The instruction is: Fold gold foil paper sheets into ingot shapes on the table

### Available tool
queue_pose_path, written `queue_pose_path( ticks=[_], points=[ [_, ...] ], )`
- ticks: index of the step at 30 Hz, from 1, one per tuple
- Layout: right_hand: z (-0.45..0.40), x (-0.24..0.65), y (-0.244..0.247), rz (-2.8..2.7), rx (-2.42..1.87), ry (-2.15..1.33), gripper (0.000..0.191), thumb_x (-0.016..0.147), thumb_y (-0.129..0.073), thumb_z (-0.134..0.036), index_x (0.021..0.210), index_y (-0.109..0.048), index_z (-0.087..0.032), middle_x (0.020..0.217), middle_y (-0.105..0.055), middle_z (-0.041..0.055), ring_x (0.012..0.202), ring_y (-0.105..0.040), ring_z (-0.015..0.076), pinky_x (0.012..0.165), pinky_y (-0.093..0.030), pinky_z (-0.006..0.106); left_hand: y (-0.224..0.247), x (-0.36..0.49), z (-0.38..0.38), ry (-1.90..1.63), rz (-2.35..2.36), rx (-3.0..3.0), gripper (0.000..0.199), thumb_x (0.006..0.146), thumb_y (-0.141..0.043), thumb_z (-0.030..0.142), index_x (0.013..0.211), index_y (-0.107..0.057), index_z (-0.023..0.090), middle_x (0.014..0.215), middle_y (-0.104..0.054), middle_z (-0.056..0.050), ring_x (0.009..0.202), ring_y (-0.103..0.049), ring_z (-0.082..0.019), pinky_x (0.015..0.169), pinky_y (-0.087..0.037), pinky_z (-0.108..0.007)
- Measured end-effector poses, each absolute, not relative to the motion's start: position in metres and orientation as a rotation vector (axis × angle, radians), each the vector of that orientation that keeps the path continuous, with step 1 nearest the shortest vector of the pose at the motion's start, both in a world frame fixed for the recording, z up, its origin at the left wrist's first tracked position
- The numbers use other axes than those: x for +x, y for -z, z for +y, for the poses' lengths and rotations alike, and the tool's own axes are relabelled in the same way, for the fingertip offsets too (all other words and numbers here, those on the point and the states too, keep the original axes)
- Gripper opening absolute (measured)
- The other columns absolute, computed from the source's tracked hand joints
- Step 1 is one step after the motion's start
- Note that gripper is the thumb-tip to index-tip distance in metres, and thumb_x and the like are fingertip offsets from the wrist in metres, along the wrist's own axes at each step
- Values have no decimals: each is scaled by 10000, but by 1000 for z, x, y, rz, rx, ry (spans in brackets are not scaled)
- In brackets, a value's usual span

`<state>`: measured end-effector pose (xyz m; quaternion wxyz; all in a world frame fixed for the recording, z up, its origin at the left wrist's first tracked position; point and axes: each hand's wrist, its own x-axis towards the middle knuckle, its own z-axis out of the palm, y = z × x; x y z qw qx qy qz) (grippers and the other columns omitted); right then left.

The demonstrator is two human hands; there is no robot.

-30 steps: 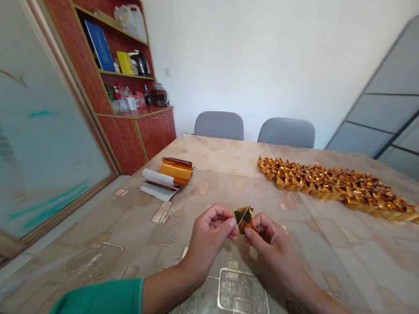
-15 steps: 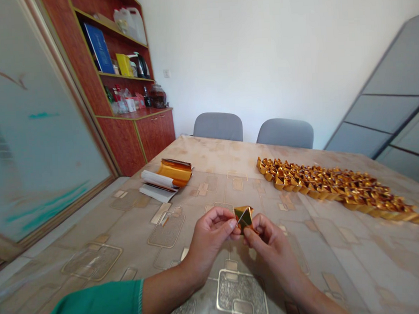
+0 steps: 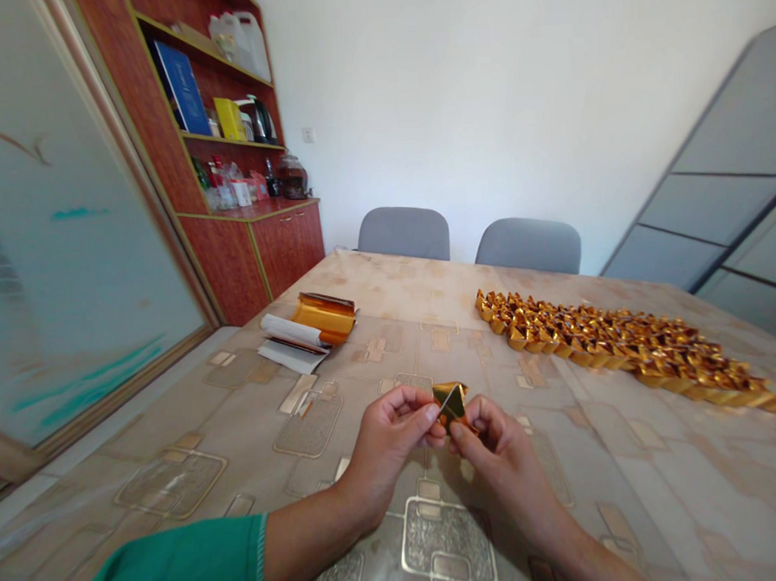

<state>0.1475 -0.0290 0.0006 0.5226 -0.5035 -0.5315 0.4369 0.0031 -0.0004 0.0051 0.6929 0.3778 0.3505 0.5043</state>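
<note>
Two hands (image 3: 383, 442) pinch folded gold foil (image 3: 452, 406); cabinet shelves (image 3: 230, 138) hold plastic jugs (image 3: 237, 43) and a kettle (image 3: 260, 119).

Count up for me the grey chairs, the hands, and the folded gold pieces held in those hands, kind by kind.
Grey chairs: 2
Hands, the left hand and the right hand: 2
Folded gold foil piece: 1
Total: 5

A red-brown wooden cabinet (image 3: 230, 247) stands beside a white wall (image 3: 481, 86).
</note>
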Motion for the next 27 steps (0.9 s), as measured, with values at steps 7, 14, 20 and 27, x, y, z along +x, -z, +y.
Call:
queue_pose_path(
  ticks=[7,14,20,27],
  points=[
    [-29,149,4,-1348,-1187,-994,248,857,-632,-358,690,-511,-219,650,-507,-30,600,-430,141,581,-356,267,-5,3,0,-1088,814,801,314,625,-868,323,784,-673,135,663,-632,20,549,-529,-69,561,-412,-194],
    [-31,157,-11,-1235,-920,-1366,346,917,-518,-563,904,-650,-244,889,-612,46,852,-544,218,802,-436,358,-11,-5,4,-885,696,661,343,577,-906,313,764,-671,147,680,-634,20,546,-513,-50,519,-342,-164],
    [-31,162,-11,-1012,-972,-1601,349,825,-652,-566,870,-697,-223,855,-645,53,782,-550,208,738,-444,344,-14,-7,3,-752,634,704,339,582,-899,332,787,-702,148,773,-686,-30,686,-612,-118,647,-424,-222],
    [-33,163,-16,-905,-930,-1755,368,736,-761,-526,646,-619,-199,629,-532,-13,595,-430,132,614,-381,276,-18,-7,0,-682,599,773,337,608,-881,383,785,-703,157,762,-685,-55,735,-641,-182,683,-468,-280]
  ],
)
